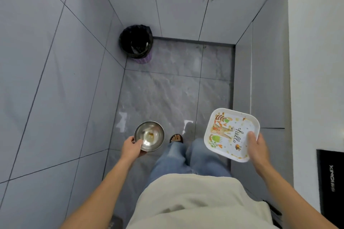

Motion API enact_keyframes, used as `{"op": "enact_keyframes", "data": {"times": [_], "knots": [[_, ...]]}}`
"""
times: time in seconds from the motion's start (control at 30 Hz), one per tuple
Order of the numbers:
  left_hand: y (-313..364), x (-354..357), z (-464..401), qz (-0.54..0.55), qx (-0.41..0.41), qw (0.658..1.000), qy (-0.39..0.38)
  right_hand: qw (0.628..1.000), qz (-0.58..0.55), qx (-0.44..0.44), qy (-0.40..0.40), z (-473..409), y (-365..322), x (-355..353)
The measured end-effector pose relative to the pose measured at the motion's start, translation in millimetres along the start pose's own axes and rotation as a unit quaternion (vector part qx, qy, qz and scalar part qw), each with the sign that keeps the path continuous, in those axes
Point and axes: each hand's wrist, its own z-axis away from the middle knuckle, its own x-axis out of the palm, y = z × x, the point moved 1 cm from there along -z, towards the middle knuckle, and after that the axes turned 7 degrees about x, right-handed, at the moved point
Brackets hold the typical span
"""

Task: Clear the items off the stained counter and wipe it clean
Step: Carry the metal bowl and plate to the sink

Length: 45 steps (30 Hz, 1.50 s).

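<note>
Steel bowl (149,136), food-smeared, gripped at its rim by the left hand (131,147); right hand (257,146) grasps the square plate (231,134). Both held above the floor, bin (136,42) ahead. Clearing apparently underway; wiping not yet begun.

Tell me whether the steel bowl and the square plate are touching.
Apart. The head view shows the steel bowl in the left hand and the square plate in the right hand, with floor and legs between them.

A bin (136,42) (black liner, purple base) stands in the floor's (167,95) far corner beside grey cabinets (186,5); a black mat (330,178) lies right.
</note>
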Motion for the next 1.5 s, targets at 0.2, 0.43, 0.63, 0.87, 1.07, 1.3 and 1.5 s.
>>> {"op": "enact_keyframes", "data": {"times": [0.2,0.43,0.63,0.87,1.07,1.3,1.5], "knots": [[118.0,52.4,-60.0,0.005,0.043,0.998,-0.038,0.998,-0.017,0.057,0.028,-40.4,-28.0,-14.5],[213.0,97.9,-120.7,-0.021,0.054,0.998,-0.035,0.995,-0.047,0.079,0.030,-107.4,-101.9,-23.4],[242.3,93.7,-154.0,-0.047,0.025,0.998,-0.019,0.998,-0.055,0.042,0.004,-157.6,-200.6,-8.6],[261.6,67.3,-184.9,-0.037,-0.030,0.999,0.022,0.999,-0.046,0.002,-0.027,-204.4,-329.9,34.6],[313.7,63.9,-243.8,-0.034,-0.055,0.998,0.027,0.998,-0.056,-0.004,-0.038,-240.1,-423.7,66.3],[438.4,104.5,-310.7,-0.045,-0.003,0.999,-0.027,0.999,-0.049,0.020,-0.009,-275.0,-475.0,74.3],[547.9,163.5,-349.1,-0.073,0.058,0.992,-0.080,0.996,-0.052,0.057,0.037,-298.9,-492.3,51.1]]}}
